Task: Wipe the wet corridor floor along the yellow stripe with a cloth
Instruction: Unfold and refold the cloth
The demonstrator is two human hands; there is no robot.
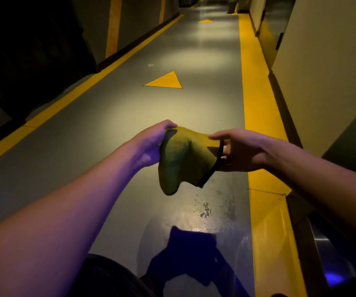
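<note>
Yellow-green terry makes up the cloth (177,159), which hangs in the air between the person's two hands, above the grey corridor floor (112,133) and not touching it. The left hand (151,144) has its grip closed on the cloth's upper left corner, fingers curled over the top edge. The right hand (237,151) holds the opposite edge near the dark trim: thumb lying on top, fingers underneath, a light pinch rather than a fist. The cloth sags in a loose bag below both grips, its lowest fold hanging toward 6 o'clock.

On the floor beneath, at about 5 o'clock from the cloth, lies a wet patch (213,213) of droplets and a shiny film, close against the inner edge of the yellow stripe (258,116) that runs along the right wall. A yellow triangle (166,81) is painted on the floor at 12 o'clock, farther down the corridor.

Judging from this, the step in hand is readying the cloth, spreading or refolding it, before it meets the floor; the wiping of this patch seems not yet started. The next move would call for lowering the cloth toward 5 o'clock, pressing it flat on the water with a palm, and drawing it along the stripe's edge. A bunched cloth would likely smear the water, so flattening it first looks wise.
</note>
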